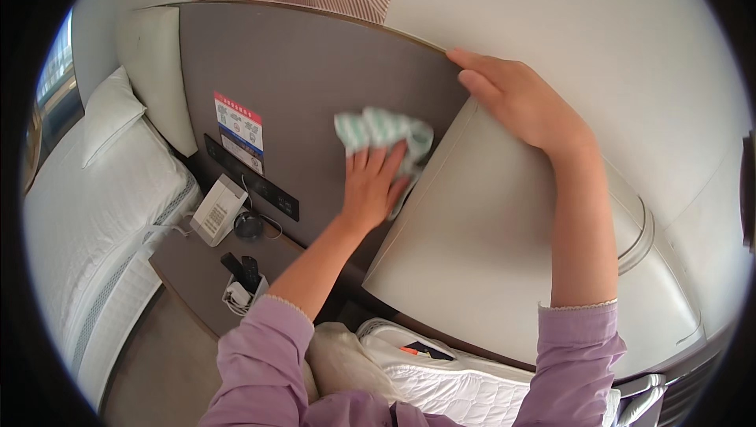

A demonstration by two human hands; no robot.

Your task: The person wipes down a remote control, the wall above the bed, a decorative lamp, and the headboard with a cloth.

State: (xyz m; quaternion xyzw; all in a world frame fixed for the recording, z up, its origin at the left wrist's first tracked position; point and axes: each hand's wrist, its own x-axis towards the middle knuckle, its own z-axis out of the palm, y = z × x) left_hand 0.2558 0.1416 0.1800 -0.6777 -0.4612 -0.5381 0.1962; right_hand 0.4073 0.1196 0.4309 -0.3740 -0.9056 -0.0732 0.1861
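A green-and-white striped cloth (384, 129), blurred, is pressed under the fingers of my left hand (375, 185) against a grey-brown wall panel (277, 61). The cloth lies just left of the edge of a cream padded headboard section (472, 214). Higher up, my right hand (525, 96) rests at the panel's top edge, by the upper corner of that padded section. Its thumb is on the front side and its other fingers lie along the top. How firmly it grips does not show.
Below the panel's black socket-and-switch strip (254, 176), a nightstand (189, 273) carries a white telephone (218, 208), a round black object (248, 225) and a box of remote controls (242, 270). Beds stand on both sides: a white mattress (106, 191) left, a quilted pad (466, 388) right.
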